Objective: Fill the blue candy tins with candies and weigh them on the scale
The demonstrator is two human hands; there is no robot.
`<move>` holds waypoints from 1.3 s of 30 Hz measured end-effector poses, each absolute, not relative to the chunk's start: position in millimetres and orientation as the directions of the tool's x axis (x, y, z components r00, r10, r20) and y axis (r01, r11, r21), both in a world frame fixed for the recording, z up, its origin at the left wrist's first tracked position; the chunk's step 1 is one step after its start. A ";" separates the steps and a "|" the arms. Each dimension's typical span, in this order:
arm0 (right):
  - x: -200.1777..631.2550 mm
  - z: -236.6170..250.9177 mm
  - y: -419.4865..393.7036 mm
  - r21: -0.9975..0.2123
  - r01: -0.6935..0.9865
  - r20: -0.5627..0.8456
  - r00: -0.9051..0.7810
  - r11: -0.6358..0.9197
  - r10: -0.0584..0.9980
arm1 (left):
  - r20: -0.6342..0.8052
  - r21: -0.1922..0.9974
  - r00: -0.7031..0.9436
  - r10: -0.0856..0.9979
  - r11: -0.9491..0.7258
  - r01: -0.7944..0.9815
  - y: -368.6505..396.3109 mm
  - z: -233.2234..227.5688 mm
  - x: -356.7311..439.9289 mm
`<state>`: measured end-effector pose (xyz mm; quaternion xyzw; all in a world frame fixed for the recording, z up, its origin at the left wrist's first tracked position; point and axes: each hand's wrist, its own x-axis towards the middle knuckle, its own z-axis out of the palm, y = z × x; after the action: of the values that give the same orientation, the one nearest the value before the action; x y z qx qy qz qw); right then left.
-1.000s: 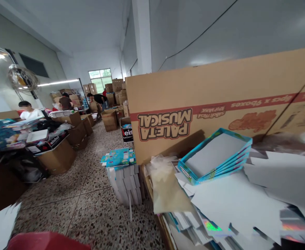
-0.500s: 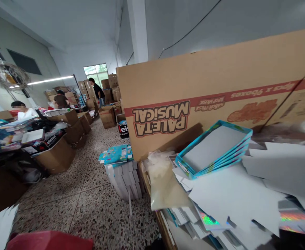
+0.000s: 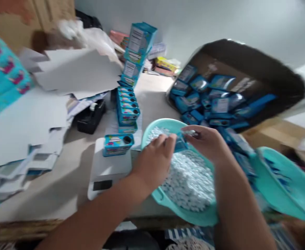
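Hands: the left hand and right hand, both out of view half a second earlier, met over the teal basin, each grip pinched on one small blue packet.
Basin: heaped with white pieces.
Scale: carried a blue box.
Worktop: replaced the aisle view.
Carton: tilted, full of blue boxes.

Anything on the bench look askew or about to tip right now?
The tall stack of blue boxes leans right near its top, and the big carton of blue packets is tipped toward the teal basin.
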<state>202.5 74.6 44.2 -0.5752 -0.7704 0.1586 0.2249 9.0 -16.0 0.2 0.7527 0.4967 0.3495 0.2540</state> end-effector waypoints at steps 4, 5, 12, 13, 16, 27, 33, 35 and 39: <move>195.7 45.2 74.3 -0.709 0.667 0.180 -0.143 0.229 0.973 | 0.337 0.689 0.227 0.914 -0.404 0.602 -17.8 -5.7 5.9; 192.6 45.0 74.8 -0.762 0.607 0.190 -0.126 0.227 0.974 | 0.341 0.681 0.221 0.914 -0.402 0.611 -18.9 -6.0 6.2; 181.7 50.3 64.4 -0.911 0.191 0.362 -0.056 0.366 0.931 | 0.349 0.648 0.214 0.912 -0.400 0.648 -18.5 -8.0 10.7; 178.6 50.3 62.1 -0.916 0.127 0.382 -0.024 0.381 0.924 | 0.343 0.645 0.216 0.914 -0.396 0.653 -18.2 -7.7 11.2; 166.4 47.2 55.7 -0.922 -0.006 0.385 0.051 0.386 0.921 | 0.323 0.653 0.222 0.920 -0.386 0.652 -17.7 -5.2 12.4; 138.8 32.4 40.8 -0.938 -0.127 0.320 0.031 0.321 0.947 | 0.276 0.719 0.217 0.936 -0.351 0.599 -17.7 0.3 11.0; 140.2 34.2 39.3 -0.940 -0.131 0.318 0.005 0.316 0.948 | 0.305 0.697 0.203 0.931 -0.363 0.619 -17.8 -2.8 13.2; 140.6 35.3 38.1 -0.937 -0.129 0.329 -0.010 0.325 0.944 | 0.326 0.687 0.199 0.924 -0.376 0.621 -18.1 -3.9 13.5; 140.0 38.2 36.3 -0.939 -0.163 0.313 -0.043 0.302 0.949 | 0.348 0.670 0.198 0.916 -0.391 0.631 -18.3 -6.3 13.5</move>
<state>140.0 36.3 38.2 -0.3583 -0.5485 0.4696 0.5918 13.5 -18.3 -6.3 0.7491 0.5163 0.3665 0.1948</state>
